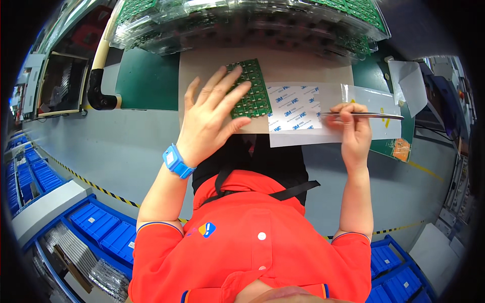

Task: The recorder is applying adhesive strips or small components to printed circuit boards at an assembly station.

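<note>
Circuit-board panel (257, 93), green and rectangular, lies flat on a beige mat (308, 65) in front of the person, left of the mat's middle. Its long axis runs away from the body, slightly tilted, so that the far end leans left and the near end sits further right. The left hand (209, 113) reaches over its left side with fingers spread wide and thumb apart, hiding part of that edge (whether the fingertips press on it or hover, one cannot tell). On the wrist is a blue band (178, 161).

Just right of the panel, by its near right corner, is a white sheet (294, 107) with blue print, set on a larger translucent sheet (288, 140). The right hand (356, 129) pinches a slim tool (384, 116) lying crosswise above that larger sheet; its left end, by the white sheet, is blurred. Beyond the panel, stacked clear trays (242, 30) holding more green boards crowd the far side of the green table (144, 81).
</note>
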`<action>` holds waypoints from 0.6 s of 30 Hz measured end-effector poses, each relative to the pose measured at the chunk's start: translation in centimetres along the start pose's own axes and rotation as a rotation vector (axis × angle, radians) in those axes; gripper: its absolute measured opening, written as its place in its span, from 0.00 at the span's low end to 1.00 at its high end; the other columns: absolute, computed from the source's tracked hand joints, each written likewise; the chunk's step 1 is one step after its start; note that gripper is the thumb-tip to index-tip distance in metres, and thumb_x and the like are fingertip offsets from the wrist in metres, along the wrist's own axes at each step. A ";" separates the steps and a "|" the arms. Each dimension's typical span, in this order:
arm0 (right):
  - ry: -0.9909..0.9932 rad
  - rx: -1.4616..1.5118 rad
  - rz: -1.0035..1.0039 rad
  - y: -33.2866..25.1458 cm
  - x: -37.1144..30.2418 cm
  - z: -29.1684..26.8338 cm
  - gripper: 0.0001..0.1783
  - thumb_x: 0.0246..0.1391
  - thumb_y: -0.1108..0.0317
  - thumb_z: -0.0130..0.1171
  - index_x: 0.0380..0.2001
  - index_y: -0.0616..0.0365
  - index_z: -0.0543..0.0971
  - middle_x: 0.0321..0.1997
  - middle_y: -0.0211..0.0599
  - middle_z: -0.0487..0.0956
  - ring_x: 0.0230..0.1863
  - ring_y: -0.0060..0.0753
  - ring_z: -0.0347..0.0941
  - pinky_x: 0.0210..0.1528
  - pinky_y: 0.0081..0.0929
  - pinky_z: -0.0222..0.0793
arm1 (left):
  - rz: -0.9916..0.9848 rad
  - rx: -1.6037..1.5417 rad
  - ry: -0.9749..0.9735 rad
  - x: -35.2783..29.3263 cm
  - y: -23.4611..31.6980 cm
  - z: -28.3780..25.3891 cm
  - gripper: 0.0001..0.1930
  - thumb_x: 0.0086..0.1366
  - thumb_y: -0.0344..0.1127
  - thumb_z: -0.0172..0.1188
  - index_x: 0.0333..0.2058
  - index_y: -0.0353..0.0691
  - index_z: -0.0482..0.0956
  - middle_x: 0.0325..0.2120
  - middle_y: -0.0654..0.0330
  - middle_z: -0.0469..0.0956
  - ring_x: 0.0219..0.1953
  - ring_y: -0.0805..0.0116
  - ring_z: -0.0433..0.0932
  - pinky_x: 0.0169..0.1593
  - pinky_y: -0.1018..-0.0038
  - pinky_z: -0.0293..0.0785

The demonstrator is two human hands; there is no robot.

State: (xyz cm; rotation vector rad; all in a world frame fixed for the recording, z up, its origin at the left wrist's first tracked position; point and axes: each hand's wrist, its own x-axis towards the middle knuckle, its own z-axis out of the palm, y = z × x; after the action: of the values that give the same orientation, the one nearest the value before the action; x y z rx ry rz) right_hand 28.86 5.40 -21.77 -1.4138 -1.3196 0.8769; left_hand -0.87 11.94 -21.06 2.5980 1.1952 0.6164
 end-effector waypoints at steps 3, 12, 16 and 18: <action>-0.052 -0.001 -0.033 -0.1 -0.2 0.3 0.04 0.63 0.75 0.51 0.38 0.60 0.67 0.41 0.39 0.76 0.40 0.25 0.75 0.45 0.21 0.74 | 0.038 0.048 -0.090 -0.3 0.9 0.7 0.29 0.58 0.50 0.61 0.58 0.54 0.70 0.64 0.63 0.63 0.67 0.61 0.58 0.66 0.49 0.45; 0.146 0.312 0.065 -0.7 0.3 -0.1 0.10 0.64 0.68 0.54 0.43 0.58 0.66 0.42 0.42 0.79 0.41 0.29 0.78 0.46 0.23 0.74 | 0.114 -0.027 -0.122 0.6 3.1 0.9 0.33 0.55 0.47 0.65 0.60 0.53 0.69 0.64 0.61 0.63 0.68 0.58 0.57 0.68 0.51 0.42; 0.202 0.164 0.004 0.1 0.9 1.2 0.10 0.63 0.69 0.56 0.43 0.57 0.67 0.40 0.40 0.79 0.39 0.27 0.78 0.43 0.20 0.74 | 0.178 -0.066 -0.162 2.2 6.2 2.9 0.34 0.55 0.53 0.63 0.61 0.52 0.67 0.64 0.61 0.62 0.68 0.61 0.57 0.69 0.49 0.39; 0.218 0.095 0.005 0.6 1.0 1.4 0.10 0.62 0.69 0.57 0.42 0.57 0.67 0.39 0.39 0.80 0.38 0.26 0.78 0.41 0.19 0.74 | 0.162 -0.026 -0.136 2.4 6.6 4.2 0.34 0.53 0.55 0.64 0.57 0.49 0.69 0.63 0.65 0.63 0.67 0.65 0.58 0.69 0.46 0.39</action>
State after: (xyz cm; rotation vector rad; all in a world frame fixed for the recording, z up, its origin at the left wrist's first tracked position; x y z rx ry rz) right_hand 27.83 6.62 -22.62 -1.3968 -1.0970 0.7552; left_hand 6.89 9.38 -21.75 2.6845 0.9369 0.4715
